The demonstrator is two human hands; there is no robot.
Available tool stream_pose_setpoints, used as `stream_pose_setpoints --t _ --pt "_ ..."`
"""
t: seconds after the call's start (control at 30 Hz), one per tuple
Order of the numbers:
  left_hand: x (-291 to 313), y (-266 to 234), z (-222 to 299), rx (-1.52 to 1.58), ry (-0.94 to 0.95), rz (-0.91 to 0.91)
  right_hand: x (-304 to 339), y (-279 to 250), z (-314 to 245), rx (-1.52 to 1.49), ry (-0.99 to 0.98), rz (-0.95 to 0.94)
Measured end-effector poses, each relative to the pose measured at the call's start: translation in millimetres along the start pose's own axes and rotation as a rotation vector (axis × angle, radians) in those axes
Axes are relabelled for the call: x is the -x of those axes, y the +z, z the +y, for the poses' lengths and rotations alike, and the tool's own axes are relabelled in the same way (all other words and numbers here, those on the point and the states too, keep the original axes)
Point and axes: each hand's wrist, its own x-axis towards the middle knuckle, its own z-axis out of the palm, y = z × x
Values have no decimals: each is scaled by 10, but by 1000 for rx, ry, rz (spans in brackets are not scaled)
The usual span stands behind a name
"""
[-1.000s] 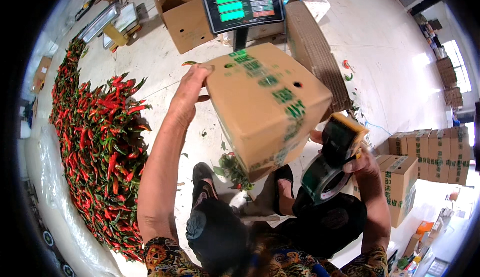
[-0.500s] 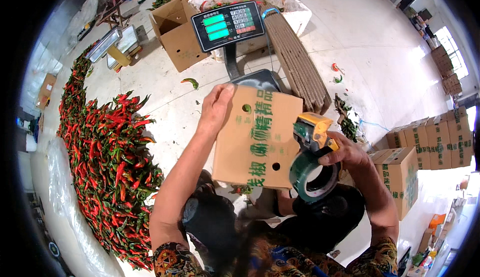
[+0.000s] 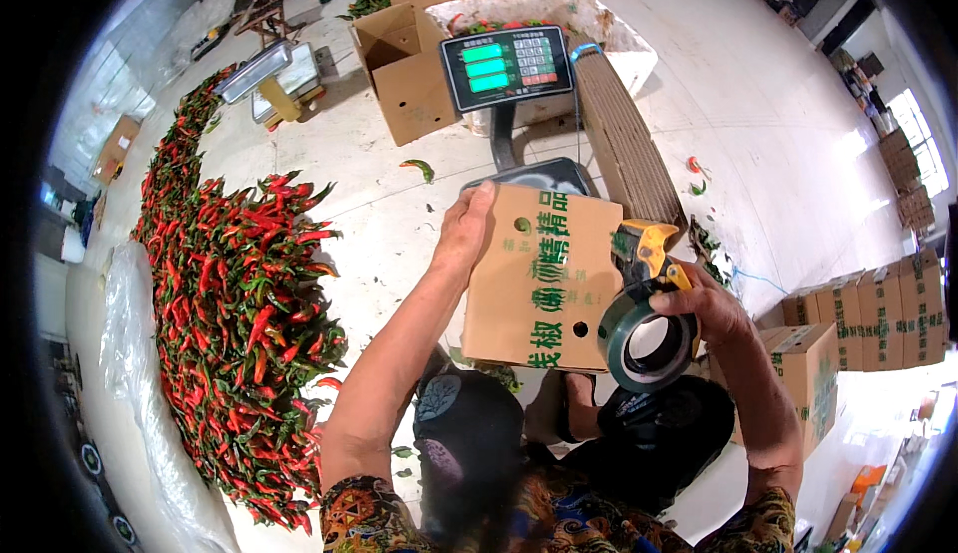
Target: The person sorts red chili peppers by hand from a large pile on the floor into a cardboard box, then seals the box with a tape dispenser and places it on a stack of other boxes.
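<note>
A cardboard box point(image 3: 509, 274) with green print and small round holes is held up above my knees. My left hand point(image 3: 465, 226) grips its upper left edge, the fingers partly hidden behind it. My right hand point(image 3: 707, 303) is closed around a yellow and black tape dispenser point(image 3: 653, 250) that carries a large roll of dark green tape point(image 3: 613, 341). The dispenser's head is against the right side of the box, with the roll hanging below it. Behind the box stands a weighing scale point(image 3: 507, 66) with a lit display on a post; its platform is partly covered by the box.
A long heap of red and green chili peppers point(image 3: 235, 333) covers the floor on the left, beside clear plastic sheeting point(image 3: 135, 353). Flattened cardboard point(image 3: 629, 139) leans on a white foam bin point(image 3: 631, 46). An open carton point(image 3: 409, 89) stands near it. Closed printed boxes point(image 3: 803, 358) stand at right.
The whole scene has shifted rightward and slightly down in the view. Both hands keep their grips, and the dispenser stays at the box's right side.
</note>
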Motion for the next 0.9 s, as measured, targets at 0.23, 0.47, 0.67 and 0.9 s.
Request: stream_pose_setpoints --t 0.23,0.47,0.67,0.9 --pt "-148 -194 -169 -325 241 71 89 36 -199 312 -60 97" --pt "649 15 424 -253 523 -80 146 137 -231 826 -373 210" --pt "944 205 606 14 42 -402 90 259 -267 1006 -524 214" --pt "839 245 308 60 116 -486 65 439 -350 1115 -440 226"
